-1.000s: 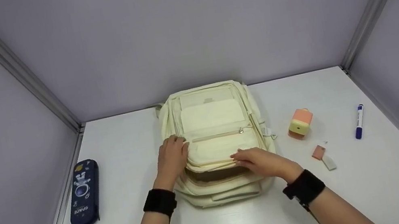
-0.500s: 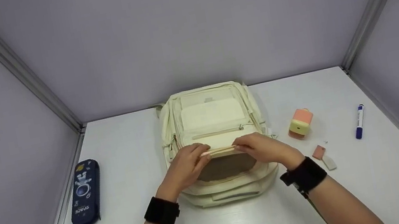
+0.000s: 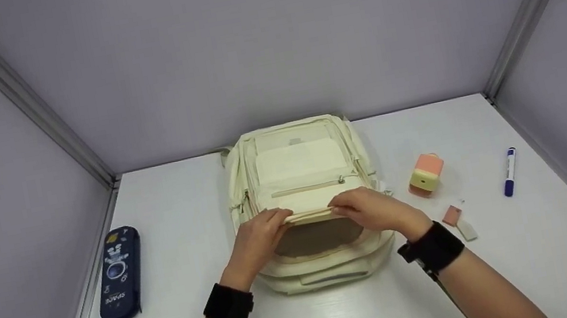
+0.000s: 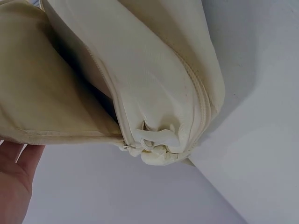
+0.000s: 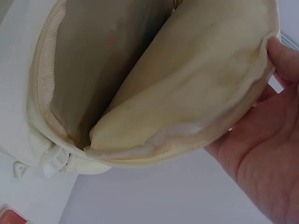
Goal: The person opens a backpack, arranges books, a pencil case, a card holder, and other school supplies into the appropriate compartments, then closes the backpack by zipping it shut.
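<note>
A cream backpack (image 3: 298,162) lies on the white table, its front compartment unzipped and gaping toward me. My left hand (image 3: 256,242) grips the left part of the raised front flap (image 3: 312,214). In the left wrist view its fingers (image 4: 30,158) go behind the flap's edge. The right hand (image 3: 377,211) pinches the same flap further right, thumb on the inner side, as the right wrist view shows. Between flap and bag the grey-beige lining (image 5: 100,60) is visible; the bottom of the compartment stays dark.
At the left lies a navy pencil case (image 3: 120,275) with a space print. Right of the bag are an orange and yellow pencil sharpener (image 3: 426,174), a small pink and white eraser-like piece (image 3: 459,222) and a blue-capped marker (image 3: 510,171). Panel walls enclose the table.
My left hand has moved from the bag's left side to the flap's edge. The flap has been lifted up and back, widening the opening. Over the last half second little has moved.
</note>
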A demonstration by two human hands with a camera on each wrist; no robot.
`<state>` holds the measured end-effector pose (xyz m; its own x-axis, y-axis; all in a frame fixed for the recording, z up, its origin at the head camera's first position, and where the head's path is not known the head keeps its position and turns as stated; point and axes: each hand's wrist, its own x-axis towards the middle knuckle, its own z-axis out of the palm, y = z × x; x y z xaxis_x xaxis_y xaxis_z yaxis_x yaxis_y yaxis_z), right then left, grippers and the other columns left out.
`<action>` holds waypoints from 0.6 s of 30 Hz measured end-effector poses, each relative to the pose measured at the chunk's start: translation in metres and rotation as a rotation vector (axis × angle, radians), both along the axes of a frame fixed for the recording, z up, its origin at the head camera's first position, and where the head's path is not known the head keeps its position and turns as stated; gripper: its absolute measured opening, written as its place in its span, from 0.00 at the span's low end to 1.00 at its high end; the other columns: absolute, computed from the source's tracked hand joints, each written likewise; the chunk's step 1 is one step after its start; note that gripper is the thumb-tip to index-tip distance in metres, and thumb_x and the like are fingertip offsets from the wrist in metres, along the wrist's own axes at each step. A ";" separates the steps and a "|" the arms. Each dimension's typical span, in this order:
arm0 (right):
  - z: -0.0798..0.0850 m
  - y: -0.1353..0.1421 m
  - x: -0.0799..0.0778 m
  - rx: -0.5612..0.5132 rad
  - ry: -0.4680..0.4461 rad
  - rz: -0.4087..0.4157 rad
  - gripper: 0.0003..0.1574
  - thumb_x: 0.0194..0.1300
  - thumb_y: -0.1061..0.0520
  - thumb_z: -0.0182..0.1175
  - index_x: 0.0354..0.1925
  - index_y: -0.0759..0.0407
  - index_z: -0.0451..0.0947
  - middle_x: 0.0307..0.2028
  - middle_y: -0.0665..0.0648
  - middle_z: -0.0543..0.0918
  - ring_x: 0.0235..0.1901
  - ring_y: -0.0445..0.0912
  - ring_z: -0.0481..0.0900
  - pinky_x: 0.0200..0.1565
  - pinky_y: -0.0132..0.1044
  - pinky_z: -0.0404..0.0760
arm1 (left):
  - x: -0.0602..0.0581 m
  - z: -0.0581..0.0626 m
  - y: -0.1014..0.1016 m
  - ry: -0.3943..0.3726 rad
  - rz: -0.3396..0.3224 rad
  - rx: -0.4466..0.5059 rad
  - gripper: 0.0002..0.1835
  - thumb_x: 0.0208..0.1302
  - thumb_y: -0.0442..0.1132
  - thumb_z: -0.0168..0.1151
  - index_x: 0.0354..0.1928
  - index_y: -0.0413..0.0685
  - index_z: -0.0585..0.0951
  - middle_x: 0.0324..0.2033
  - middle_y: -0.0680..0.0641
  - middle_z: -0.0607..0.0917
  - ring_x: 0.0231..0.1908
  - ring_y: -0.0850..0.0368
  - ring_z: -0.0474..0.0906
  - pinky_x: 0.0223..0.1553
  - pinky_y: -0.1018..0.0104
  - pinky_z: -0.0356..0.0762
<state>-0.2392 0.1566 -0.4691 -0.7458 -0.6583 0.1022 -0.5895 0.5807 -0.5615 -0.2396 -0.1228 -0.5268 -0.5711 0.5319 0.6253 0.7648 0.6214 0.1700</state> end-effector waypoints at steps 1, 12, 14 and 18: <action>0.000 0.001 0.000 0.003 -0.015 -0.006 0.14 0.76 0.54 0.53 0.49 0.59 0.82 0.40 0.53 0.84 0.38 0.44 0.79 0.45 0.45 0.78 | 0.000 0.000 0.000 0.005 0.003 -0.002 0.10 0.61 0.38 0.69 0.45 0.48 0.83 0.38 0.51 0.86 0.38 0.57 0.84 0.34 0.65 0.81; -0.003 0.042 -0.011 0.023 0.068 -0.357 0.23 0.73 0.48 0.56 0.56 0.63 0.78 0.56 0.65 0.79 0.56 0.60 0.76 0.55 0.56 0.73 | -0.002 0.011 0.001 0.000 0.044 0.065 0.07 0.61 0.31 0.69 0.41 0.44 0.83 0.32 0.48 0.87 0.30 0.55 0.85 0.29 0.63 0.81; -0.007 0.054 -0.017 0.077 0.169 -0.492 0.23 0.72 0.50 0.59 0.58 0.63 0.77 0.58 0.70 0.75 0.56 0.65 0.74 0.52 0.59 0.74 | -0.003 0.014 0.000 -0.015 0.058 0.080 0.06 0.62 0.32 0.67 0.41 0.44 0.83 0.32 0.48 0.87 0.30 0.54 0.85 0.30 0.62 0.81; -0.021 0.079 -0.029 0.199 0.257 -0.732 0.31 0.68 0.52 0.62 0.65 0.62 0.70 0.62 0.78 0.65 0.58 0.73 0.68 0.48 0.66 0.73 | -0.004 0.019 -0.001 -0.050 0.099 0.123 0.03 0.65 0.35 0.65 0.39 0.44 0.82 0.32 0.47 0.87 0.32 0.52 0.85 0.30 0.59 0.81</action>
